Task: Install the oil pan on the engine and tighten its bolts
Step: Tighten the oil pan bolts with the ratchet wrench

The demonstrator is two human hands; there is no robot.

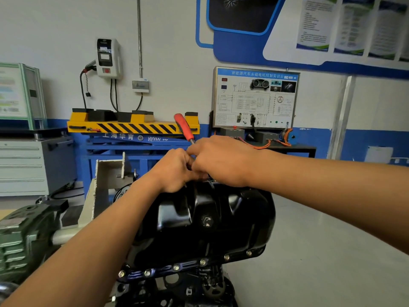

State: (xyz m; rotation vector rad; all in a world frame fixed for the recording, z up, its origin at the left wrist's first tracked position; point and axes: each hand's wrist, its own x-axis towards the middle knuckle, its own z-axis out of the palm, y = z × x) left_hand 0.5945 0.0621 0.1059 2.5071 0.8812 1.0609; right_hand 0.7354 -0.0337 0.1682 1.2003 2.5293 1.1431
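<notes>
The black oil pan (205, 220) sits on top of the engine (177, 286) in front of me. Several silver bolts (176, 267) line its near flange. Both my hands meet at the pan's far edge. My right hand (221, 160) grips the metal shaft of a red-handled driver (184, 127), whose handle sticks up and to the left. My left hand (174, 169) has its fingers curled close against the right hand's, pinching something small that I cannot make out. The tool's tip and the far flange are hidden behind my hands.
A green engine stand gearbox (24, 235) is at the left. A yellow-and-blue lift table (132, 127) stands behind against the wall, with a training panel (254, 98) to its right. Grey drawers (24, 165) stand at far left. Grey floor lies to the right.
</notes>
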